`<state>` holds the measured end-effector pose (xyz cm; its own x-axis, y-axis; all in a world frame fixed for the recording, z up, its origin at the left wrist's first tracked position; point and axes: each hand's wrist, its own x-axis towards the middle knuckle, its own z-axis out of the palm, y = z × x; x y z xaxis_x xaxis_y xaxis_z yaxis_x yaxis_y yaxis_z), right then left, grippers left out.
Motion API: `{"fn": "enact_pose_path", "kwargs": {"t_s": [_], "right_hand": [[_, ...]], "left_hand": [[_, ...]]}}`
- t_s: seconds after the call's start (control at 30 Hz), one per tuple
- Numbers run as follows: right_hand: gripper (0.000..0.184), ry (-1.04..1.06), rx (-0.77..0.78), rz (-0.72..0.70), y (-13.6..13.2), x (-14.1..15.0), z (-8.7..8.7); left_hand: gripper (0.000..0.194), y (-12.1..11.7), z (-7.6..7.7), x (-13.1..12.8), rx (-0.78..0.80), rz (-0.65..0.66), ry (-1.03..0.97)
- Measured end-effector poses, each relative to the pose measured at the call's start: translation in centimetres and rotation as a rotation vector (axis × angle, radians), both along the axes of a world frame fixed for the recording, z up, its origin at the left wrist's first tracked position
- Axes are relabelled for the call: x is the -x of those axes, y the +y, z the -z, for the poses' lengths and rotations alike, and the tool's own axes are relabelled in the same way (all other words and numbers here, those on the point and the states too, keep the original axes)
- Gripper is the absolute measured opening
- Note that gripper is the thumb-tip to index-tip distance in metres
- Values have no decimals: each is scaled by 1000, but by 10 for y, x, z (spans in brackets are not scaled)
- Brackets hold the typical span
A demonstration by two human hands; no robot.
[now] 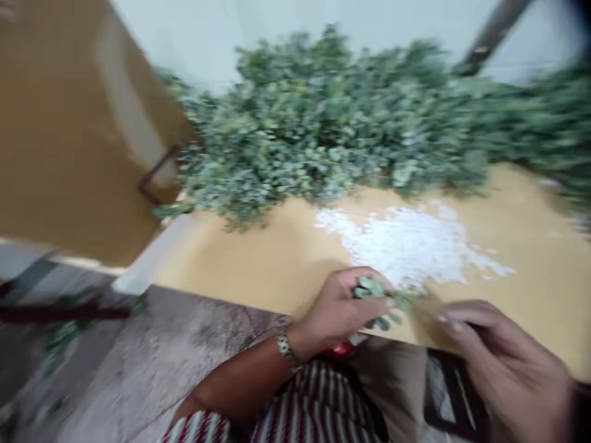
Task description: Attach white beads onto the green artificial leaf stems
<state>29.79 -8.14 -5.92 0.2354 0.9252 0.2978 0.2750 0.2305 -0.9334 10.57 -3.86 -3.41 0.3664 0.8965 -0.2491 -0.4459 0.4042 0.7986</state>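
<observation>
Your left hand was closed round a small leafy sprig, fingers and thumb drawn together on it, with leaves showing between them and poking out toward your right hand. The sprig sat over the near edge of the yellowish table, just on your side of a loose spread of small white pieces. Your right hand was well over to the right of the sprig, apart from it, above the near part of the tabletop, with its fingers curled and the thumb close to the index finger; it was too blurred to tell whether anything was pinched there. A metal-looking band circled your left wrist. Beyond the white pieces, a long heap of green foliage ran along the far side of the table, in front of a pale wall. To the left rose a large brown panel with a dark metal bracket at its edge, and a pale strip lay along the left end of the table. Below, you had striped clothing, and leafy bits lay at the lower left, by the grey floor
</observation>
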Motion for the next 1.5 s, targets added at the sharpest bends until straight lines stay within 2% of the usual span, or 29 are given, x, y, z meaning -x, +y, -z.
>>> {"fn": "enact_pose_path", "kwargs": {"t_s": [0.07, 0.23, 0.43, 0.63, 0.77, 0.9, 1.3, 1.5], "right_hand": [[8, 28, -10, -121, 3, 2, -1], [8, 277, -43, -264, 15, 17, -6], [8, 474, -40, -401, 16, 25, -13], [6, 526, -17, -412, 18, 25, -9], [2, 559, 17, -409, 17, 22, -5], [2, 567, 46, -386, 14, 20, 0], [5, 618, 82, -398, 14, 22, 4], [7, 605, 89, -392, 15, 24, 2]], "left_hand": [[29, 4, -1, 0, -30, 10, 14], [11, 9, 1, -3, -212, 8, 82], [12, 11, 6, -5, -382, 98, 172], [16, 8, 9, -11, -487, 19, 250], [15, 6, 3, -16, -575, -13, 299], [14, 4, -3, -17, -639, 10, 338], [16, 0, -9, -18, -623, 47, 438], [14, 1, -7, -21, -610, 13, 429]]}}
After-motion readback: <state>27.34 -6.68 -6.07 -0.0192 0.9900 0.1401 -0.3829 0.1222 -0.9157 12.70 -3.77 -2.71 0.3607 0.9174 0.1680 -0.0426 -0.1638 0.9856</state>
